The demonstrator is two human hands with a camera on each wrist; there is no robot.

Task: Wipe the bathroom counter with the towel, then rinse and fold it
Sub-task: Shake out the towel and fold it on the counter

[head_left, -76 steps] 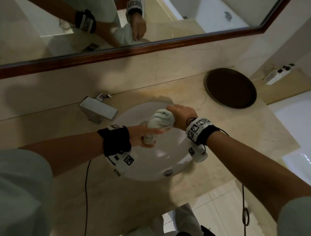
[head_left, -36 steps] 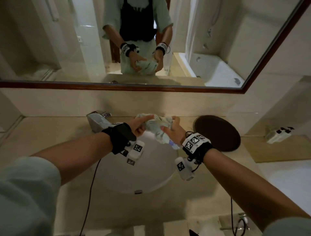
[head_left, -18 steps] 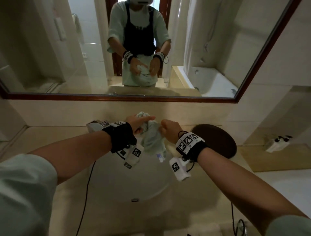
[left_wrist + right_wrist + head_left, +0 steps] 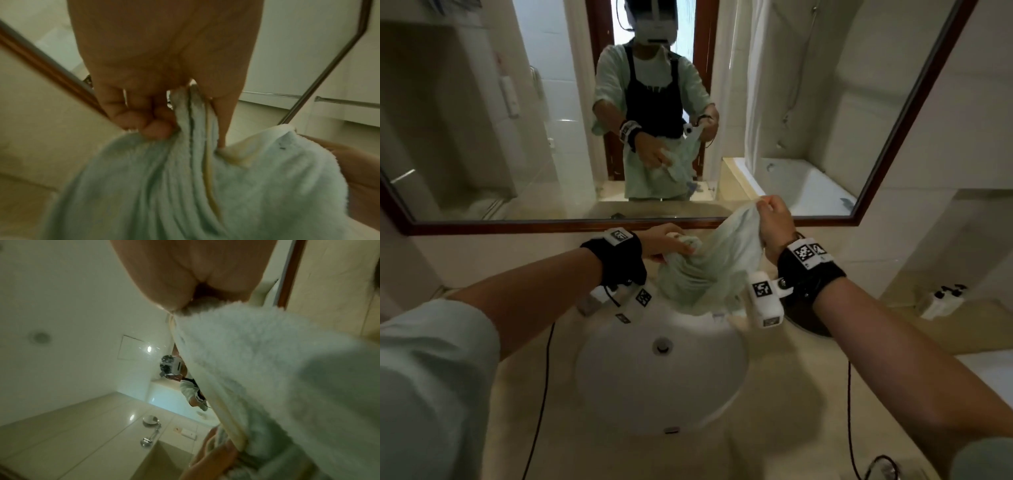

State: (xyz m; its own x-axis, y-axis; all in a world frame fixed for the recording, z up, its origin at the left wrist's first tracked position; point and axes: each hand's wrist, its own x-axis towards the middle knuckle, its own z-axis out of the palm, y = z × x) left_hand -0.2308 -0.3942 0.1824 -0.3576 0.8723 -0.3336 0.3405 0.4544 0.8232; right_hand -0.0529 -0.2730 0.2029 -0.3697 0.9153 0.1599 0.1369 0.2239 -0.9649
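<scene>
A pale green towel (image 4: 709, 270) hangs bunched in the air above the back of the white sink (image 4: 619, 377). My left hand (image 4: 667, 241) grips a gathered fold of it, with fingers curled round the cloth (image 4: 191, 146) in the left wrist view. My right hand (image 4: 774, 219) is higher and pinches a top corner of the towel (image 4: 257, 353). The towel's lower end droops toward the basin. The beige counter (image 4: 791, 394) surrounds the sink.
A wood-framed mirror (image 4: 876, 171) covers the wall behind the counter and reflects a person. The tap (image 4: 589, 303) is mostly hidden under my left wrist. A dark round tray (image 4: 808, 322) lies right of the sink, a white dispenser set (image 4: 938, 299) farther right.
The towel was twisted tight over the basin, then lifted. It now hangs loosened, with my right hand raised higher and pulling a corner up and apart from the left.
</scene>
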